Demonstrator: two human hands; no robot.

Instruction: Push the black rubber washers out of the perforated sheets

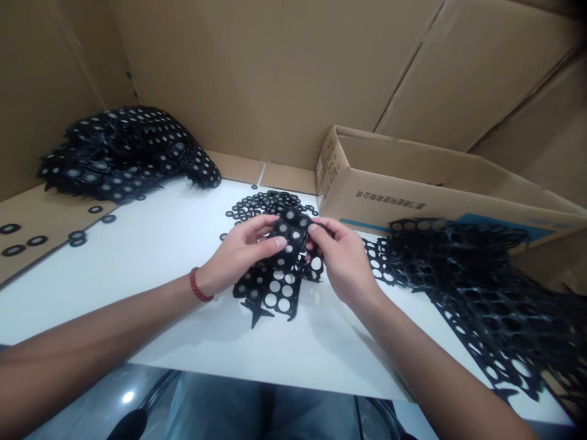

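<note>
Between my two hands is a black rubber sheet (290, 231) of ring-shaped pieces, raised over the table. My left hand (250, 247) pinches its left side, thumb on top. At its upper right edge, my right hand (342, 253) grips it between thumb and fingers. Below hang or lie sheet parts with large punched-out holes (279, 290); whether they join the held sheet I cannot tell. Just beyond my hands, a pile of loose black rings (270, 203) rests on the white tabletop (183, 244).
A heap of black ring sheets (128, 153) lies at the back left, with several loose rings (36, 240) nearby. On the right, a tangle of holed black sheets (486, 293) leans before an open cardboard box (389, 195). Cardboard walls (257, 79) stand behind.
</note>
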